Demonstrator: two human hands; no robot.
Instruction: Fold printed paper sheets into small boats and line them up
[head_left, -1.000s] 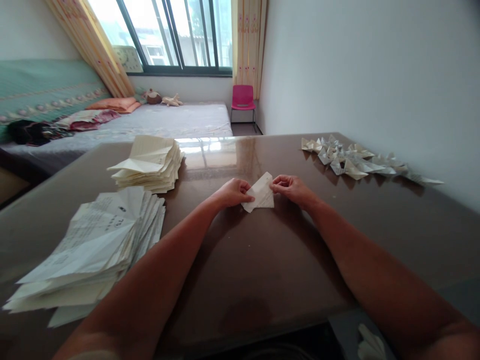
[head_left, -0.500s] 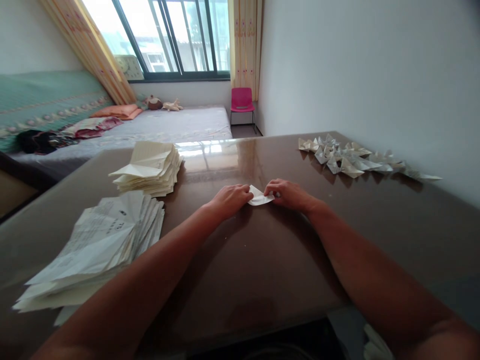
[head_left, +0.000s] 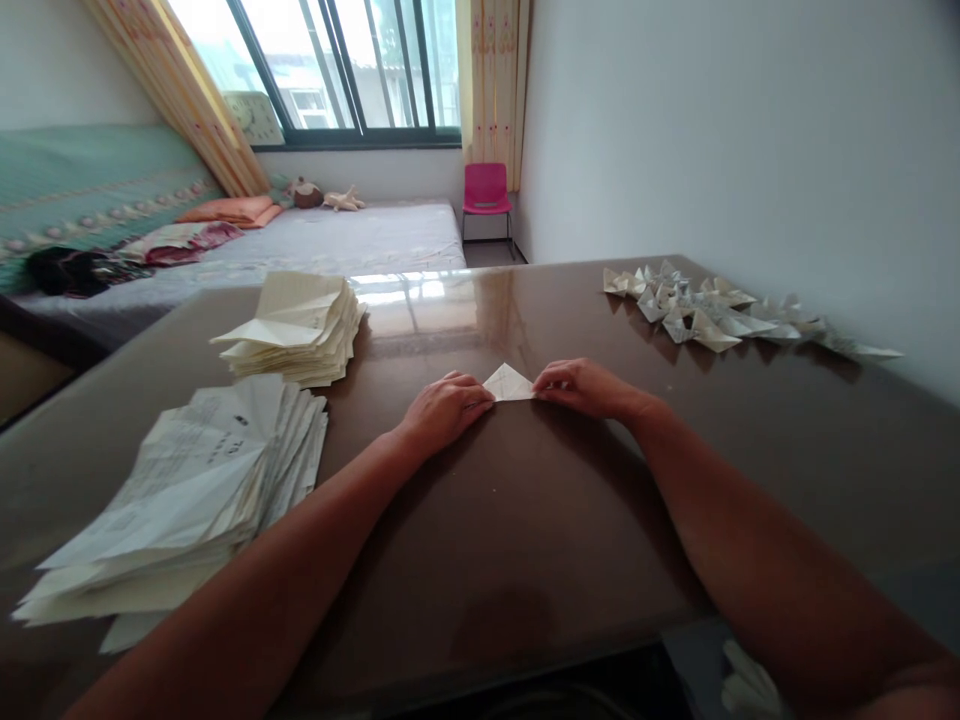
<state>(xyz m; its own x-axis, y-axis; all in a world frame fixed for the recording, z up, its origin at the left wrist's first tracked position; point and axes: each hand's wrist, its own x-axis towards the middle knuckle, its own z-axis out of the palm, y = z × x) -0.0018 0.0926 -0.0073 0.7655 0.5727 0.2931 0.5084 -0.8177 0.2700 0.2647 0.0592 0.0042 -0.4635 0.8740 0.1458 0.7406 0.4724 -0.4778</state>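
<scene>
A small folded paper (head_left: 509, 383), now a triangle with its tip pointing away from me, lies on the brown table between my hands. My left hand (head_left: 448, 408) pinches its left corner, fingers closed. At the right corner, my right hand (head_left: 576, 386) grips the paper between thumb and bent fingers. Parts of both corners are hidden under the fingertips.
Left of my arm lies a stack of printed sheets (head_left: 180, 480), with a yellowish paper stack (head_left: 300, 320) behind it. Several folded paper shapes (head_left: 697, 310) sit at the right by the wall. Beyond the table (head_left: 480, 560) are a bed (head_left: 390, 235) and a pink chair (head_left: 487, 188).
The paper went from a slanted piece held up between my hands to a triangle flat on the table. Both hands have turned palm-down and hold its two corners.
</scene>
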